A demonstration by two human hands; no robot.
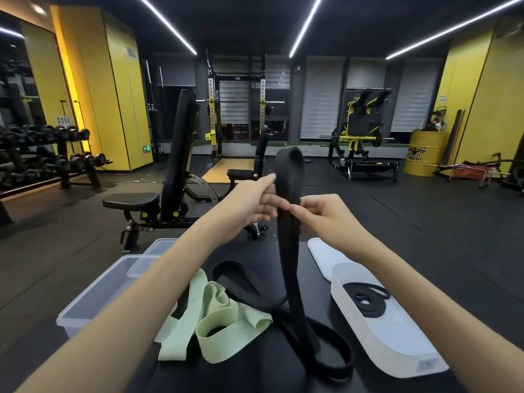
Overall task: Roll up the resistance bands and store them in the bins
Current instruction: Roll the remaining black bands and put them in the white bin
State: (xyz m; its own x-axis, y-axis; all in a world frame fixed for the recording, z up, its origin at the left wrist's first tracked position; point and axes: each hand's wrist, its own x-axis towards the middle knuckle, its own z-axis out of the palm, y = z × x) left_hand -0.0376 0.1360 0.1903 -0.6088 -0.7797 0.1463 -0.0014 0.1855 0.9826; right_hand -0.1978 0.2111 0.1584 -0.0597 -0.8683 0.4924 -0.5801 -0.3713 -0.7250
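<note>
Left hand point(249, 207) and right hand point(329, 215) pinch the wide flat black resistance band point(289, 251), frame centre — left fingertips hidden behind it.

A wide black elastic band point(289, 222) rises mid-frame; a pale green fabric band point(215, 316) lies lower centre; a clear plastic bin point(93, 302) sits lower left and a white plastic bin point(397, 344) lower right.

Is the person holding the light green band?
No, left hand and right hand grip the wide black band; the light green band lies loose.
</note>
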